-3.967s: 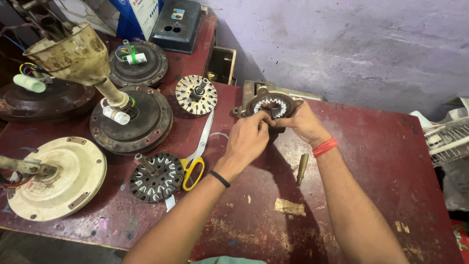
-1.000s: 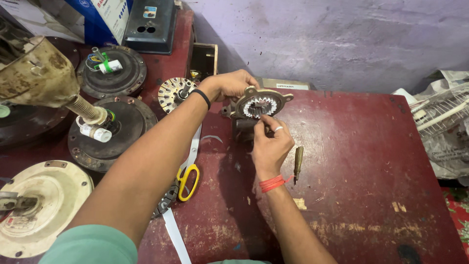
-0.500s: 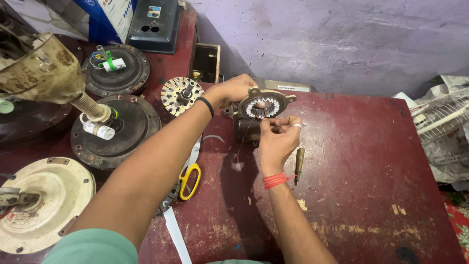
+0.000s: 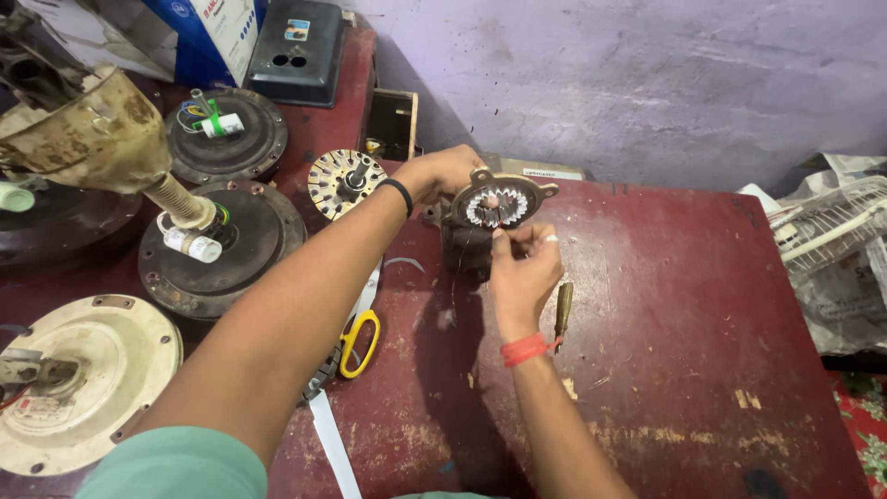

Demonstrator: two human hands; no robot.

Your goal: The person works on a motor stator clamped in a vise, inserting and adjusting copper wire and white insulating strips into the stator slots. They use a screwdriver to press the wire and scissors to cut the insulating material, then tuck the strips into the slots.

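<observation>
The right hand [image 4: 522, 273] has its fingers [image 4: 517, 238] pinched together on a thin wire at the lower edge of the toothed motor stator [image 4: 496, 205]. The left hand [image 4: 448, 173] is clamped on the stator's left rim. The stator stands on the dark red desk [image 4: 665, 305]. Just right of the right hand lies a small screwdriver [image 4: 562, 310]; left of the stator lie yellow-handled scissors [image 4: 358, 342] and 1 round fan rotor [image 4: 346, 182].

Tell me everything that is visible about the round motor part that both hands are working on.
The round motor part is a dark metal ring with lugs at its rim and pale teeth around an open centre. It stands on edge, facing the camera, on a dark block at the back of the red table. The left hand holds its upper left rim; the right hand pinches at its lower edge, seemingly a thin wire.
</observation>
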